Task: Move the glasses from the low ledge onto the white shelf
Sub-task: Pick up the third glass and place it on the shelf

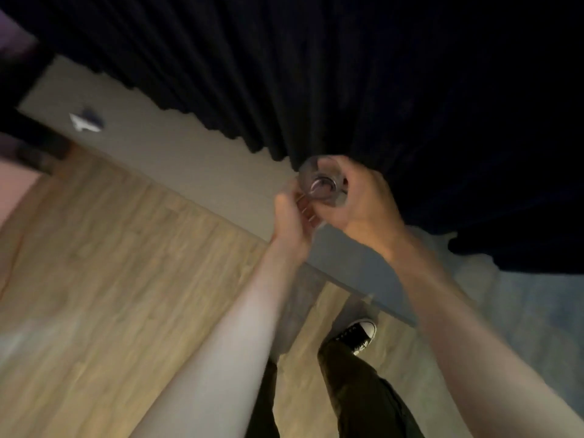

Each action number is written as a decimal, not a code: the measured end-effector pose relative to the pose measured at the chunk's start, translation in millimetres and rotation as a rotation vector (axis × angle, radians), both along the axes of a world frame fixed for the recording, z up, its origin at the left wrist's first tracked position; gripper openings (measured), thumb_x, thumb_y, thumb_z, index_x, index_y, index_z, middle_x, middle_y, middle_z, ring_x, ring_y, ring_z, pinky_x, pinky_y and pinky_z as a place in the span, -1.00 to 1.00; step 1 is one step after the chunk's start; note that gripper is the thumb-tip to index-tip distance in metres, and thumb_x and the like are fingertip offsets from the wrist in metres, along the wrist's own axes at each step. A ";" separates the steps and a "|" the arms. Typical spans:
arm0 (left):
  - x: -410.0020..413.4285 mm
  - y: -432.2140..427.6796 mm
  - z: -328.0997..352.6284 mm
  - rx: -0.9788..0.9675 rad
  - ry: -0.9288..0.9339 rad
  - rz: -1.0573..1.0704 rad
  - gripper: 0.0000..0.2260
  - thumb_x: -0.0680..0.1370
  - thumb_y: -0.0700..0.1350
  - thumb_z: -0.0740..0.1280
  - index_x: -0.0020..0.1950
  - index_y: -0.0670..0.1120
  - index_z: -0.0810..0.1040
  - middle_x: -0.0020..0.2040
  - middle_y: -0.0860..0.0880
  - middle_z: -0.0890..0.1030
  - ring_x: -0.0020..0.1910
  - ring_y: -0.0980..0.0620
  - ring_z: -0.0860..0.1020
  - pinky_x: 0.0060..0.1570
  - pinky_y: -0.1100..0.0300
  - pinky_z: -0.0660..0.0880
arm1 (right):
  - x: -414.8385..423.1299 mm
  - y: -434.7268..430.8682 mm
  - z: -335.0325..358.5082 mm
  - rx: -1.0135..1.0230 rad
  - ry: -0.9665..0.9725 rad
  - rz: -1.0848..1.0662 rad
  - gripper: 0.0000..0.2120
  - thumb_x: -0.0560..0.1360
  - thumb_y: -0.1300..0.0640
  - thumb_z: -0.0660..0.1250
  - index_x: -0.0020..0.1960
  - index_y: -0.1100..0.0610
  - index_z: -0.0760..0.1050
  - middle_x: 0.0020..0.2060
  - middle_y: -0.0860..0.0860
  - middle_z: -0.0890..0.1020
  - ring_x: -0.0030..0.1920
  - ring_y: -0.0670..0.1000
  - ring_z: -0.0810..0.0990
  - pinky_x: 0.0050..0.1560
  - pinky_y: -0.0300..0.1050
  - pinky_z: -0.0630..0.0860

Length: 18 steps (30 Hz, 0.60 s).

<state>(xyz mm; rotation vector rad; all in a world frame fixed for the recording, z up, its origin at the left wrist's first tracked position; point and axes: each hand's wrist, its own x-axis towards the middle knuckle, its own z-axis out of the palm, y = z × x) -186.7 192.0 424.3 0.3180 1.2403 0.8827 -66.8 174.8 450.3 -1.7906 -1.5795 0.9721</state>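
A clear drinking glass (319, 181) is held in the air above the low grey ledge (196, 165), its mouth turned toward the camera. My right hand (363, 203) wraps around it from the right. My left hand (290, 219) touches its lower left side, fingers curled against the glass. Whether the left hand holds a second glass I cannot tell; the image is blurred. The white shelf is not in view.
A dark pleated curtain (347, 74) hangs behind the ledge. A small white and dark object (85, 121) lies on the ledge at the left. Wooden floor (126, 263) lies below, with my shoe (360, 335) near the ledge. A pale blue surface (521, 311) shows at the right.
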 end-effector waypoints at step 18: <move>-496.3 -78.0 176.9 0.148 0.033 0.606 -0.71 0.53 -0.01 0.32 -0.29 -0.09 0.70 -0.32 -0.04 0.70 -0.39 0.05 0.65 -0.32 0.20 0.58 | -495.0 -5.2 175.6 0.217 0.060 0.622 -0.35 0.34 -0.11 0.59 0.33 -0.06 0.39 0.17 -0.15 0.68 0.13 -0.17 0.69 0.16 -0.03 0.67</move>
